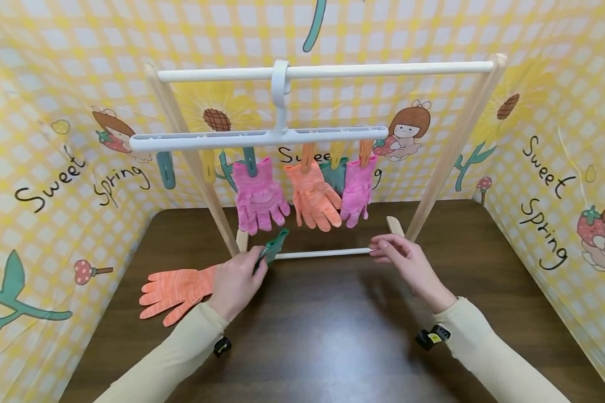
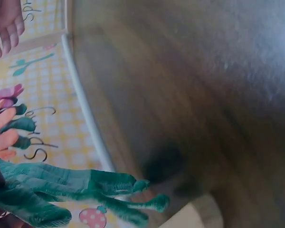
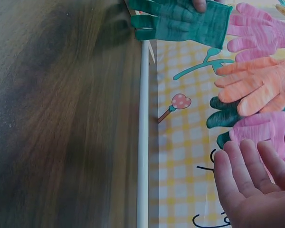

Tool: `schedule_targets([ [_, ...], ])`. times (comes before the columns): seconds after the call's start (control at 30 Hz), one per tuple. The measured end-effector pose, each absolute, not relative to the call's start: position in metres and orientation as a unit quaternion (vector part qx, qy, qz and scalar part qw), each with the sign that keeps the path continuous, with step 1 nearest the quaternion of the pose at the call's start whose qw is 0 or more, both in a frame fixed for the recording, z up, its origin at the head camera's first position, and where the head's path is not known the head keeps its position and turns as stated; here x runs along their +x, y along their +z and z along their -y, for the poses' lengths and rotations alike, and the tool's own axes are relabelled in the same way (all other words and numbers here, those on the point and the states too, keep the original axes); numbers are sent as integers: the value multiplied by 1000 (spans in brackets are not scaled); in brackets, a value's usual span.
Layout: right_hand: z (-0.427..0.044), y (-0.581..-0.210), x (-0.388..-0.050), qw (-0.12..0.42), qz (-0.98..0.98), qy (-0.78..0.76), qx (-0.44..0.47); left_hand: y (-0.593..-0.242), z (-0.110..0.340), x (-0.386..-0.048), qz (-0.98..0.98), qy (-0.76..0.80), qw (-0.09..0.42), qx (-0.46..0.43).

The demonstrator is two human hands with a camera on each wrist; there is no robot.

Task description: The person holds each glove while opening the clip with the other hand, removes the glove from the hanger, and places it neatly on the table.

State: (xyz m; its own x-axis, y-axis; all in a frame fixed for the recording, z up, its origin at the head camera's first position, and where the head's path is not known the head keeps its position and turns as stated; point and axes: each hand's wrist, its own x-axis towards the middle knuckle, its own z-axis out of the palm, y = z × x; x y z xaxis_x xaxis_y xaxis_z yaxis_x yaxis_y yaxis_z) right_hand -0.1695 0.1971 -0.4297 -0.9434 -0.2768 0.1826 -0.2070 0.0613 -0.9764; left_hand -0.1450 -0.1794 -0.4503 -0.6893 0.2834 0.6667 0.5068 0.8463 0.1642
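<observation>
My left hand [image 1: 237, 280] holds a green knit glove [image 1: 276, 244] by its cuff, pinched between thumb and fingers; in the right wrist view the glove [image 3: 180, 21] hangs flat with its fingers pointing away from the cuff. Nothing is in my right hand [image 1: 405, 263], whose fingers are relaxed, palm showing in the right wrist view, near the hanging gloves. A pink glove [image 1: 259, 198], an orange glove [image 1: 313, 196], another pink glove [image 1: 358, 193] and a green glove [image 1: 335, 176] behind them hang from clothespins under a white hanger [image 1: 201, 139].
A wooden rack with a white top rod [image 1: 398, 69] carries the hanger, and a low white rod [image 1: 327, 254] crosses its base. A teal clothespin [image 1: 166, 170] and a yellow clothespin [image 1: 208, 165] hang without gloves. One orange glove [image 1: 173, 291] lies on the dark table [image 1: 322, 336].
</observation>
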Motion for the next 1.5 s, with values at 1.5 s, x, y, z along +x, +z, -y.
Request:
schedule_targets([
  [1.5,-217,-454,-162,28,-769,-622,-147,-499,142,-126,924,-197,111,-307],
])
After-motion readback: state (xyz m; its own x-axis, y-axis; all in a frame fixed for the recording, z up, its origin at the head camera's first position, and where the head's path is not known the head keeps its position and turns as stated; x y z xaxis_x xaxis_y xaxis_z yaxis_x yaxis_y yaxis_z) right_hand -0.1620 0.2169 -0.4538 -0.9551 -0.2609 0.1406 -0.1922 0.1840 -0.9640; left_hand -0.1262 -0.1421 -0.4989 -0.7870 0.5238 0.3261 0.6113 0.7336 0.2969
